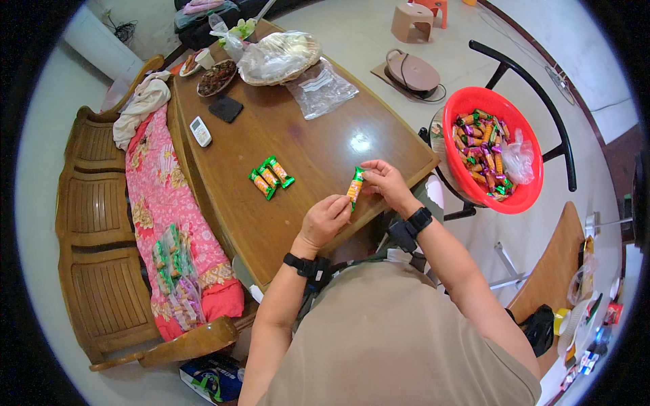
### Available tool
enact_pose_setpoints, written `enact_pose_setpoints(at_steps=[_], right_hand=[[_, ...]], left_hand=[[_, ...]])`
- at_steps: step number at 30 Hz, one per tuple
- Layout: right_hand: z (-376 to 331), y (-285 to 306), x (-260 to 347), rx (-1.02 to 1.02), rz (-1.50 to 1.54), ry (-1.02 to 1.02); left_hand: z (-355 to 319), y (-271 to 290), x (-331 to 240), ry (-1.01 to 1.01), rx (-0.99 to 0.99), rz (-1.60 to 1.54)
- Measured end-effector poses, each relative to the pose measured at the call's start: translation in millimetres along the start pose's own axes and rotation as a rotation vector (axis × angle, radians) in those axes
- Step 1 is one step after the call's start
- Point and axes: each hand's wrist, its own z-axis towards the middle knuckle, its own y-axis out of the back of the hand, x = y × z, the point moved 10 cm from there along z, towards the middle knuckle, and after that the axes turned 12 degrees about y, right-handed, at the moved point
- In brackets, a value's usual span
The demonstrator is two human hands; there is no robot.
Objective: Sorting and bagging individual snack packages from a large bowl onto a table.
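Observation:
Between my two hands, over the near right part of the wooden table, is a small wrapped candy bar with an orange middle and green ends. My left hand pinches its lower end, and my right hand grips its upper end. To the left of my hands, several matching candy bars lie side by side on the tabletop. On the right, a red basin holds many wrapped candies in orange, purple and green, along with a crumpled clear bag.
The basin rests on a black-framed chair. Farther up the table are a remote control, a dark cloth, a plastic-covered basket and a clear bag. Bagged candies lie on the wooden bench at left.

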Motion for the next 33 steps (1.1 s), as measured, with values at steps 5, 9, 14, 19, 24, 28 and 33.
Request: enact_pose_setpoints(at_steps=[5, 9, 14, 19, 24, 28, 33], right_hand=[[7, 6, -10, -0.002, 0.052, -0.028], [10, 10, -12, -0.009, 0.062, -0.017], [11, 6, -10, -0.041, 0.032, -0.014], [9, 5, -12, -0.055, -0.022, -0.008], [8, 7, -24, -0.062, -0.042, -0.112], [7, 11, -24, -0.077, -0.091, -0.141], [14, 7, -15, -0.102, -0.153, 0.033]], left_hand=[[0, -6, 0, 0.008, 0.069, -0.015], [-6, -10, 4, 0.052, 0.083, -0.041], [4, -10, 38, 0.56, -0.019, -0.23], [-8, -43, 69, 0.943, 0.082, -0.455], [-24, -51, 83, 1.02, 0.112, -0.45], [-13, -47, 72, 0.898, 0.135, -0.32], [-11, -39, 96, 0.935, 0.024, -0.349]])
